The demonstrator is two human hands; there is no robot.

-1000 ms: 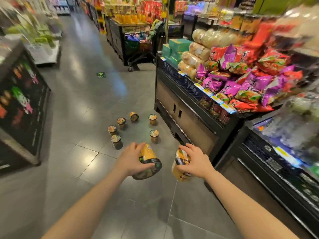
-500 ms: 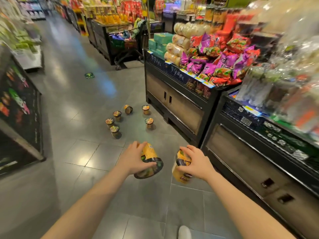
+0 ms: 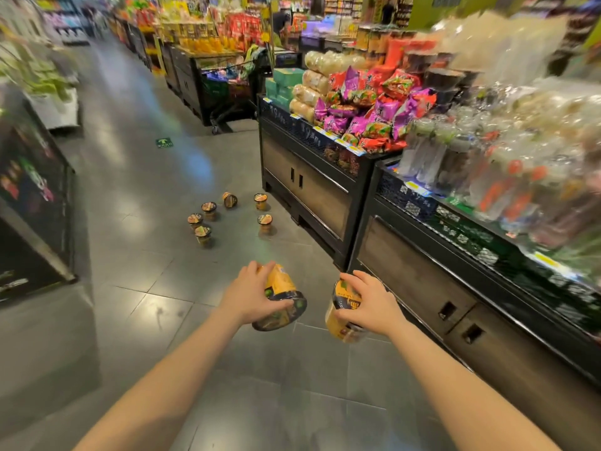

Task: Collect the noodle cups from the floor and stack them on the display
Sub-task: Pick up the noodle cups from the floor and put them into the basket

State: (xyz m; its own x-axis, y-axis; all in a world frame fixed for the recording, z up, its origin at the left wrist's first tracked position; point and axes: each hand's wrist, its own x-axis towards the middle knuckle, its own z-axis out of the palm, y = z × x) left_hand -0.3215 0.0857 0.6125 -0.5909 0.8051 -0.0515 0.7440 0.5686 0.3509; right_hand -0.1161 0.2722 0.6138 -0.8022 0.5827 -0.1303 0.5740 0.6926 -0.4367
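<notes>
My left hand (image 3: 248, 296) is wrapped around a yellow noodle cup (image 3: 280, 297), tipped on its side so its dark lid rim faces the lower right of the frame. My right hand (image 3: 369, 305) grips a second noodle cup (image 3: 344, 315) from above, fingers curled over its lid, the cup hanging roughly upright. The two cups sit just beside each other at lower centre, apart, above the grey tiled floor (image 3: 146, 314).

Further up, at the middle of the frame, six more noodle cups stand loose on the floor: a cluster of three to the left (image 3: 208, 210) (image 3: 195, 220) (image 3: 203, 235), one tilted cup (image 3: 230, 200) at the top, and two to the right (image 3: 260, 201) (image 3: 265, 223), near the foot of a black display stand (image 3: 312, 190). That stand carries purple and red noodle packets (image 3: 364, 112) and green boxes (image 3: 286, 81). A second display stand (image 3: 455, 288) runs along the right edge toward me, topped with blurred clear-wrapped packages (image 3: 507, 151). A shopping cart (image 3: 231, 89) is parked in the aisle at upper centre, and a green floor sticker (image 3: 164, 143) lies left of it.
</notes>
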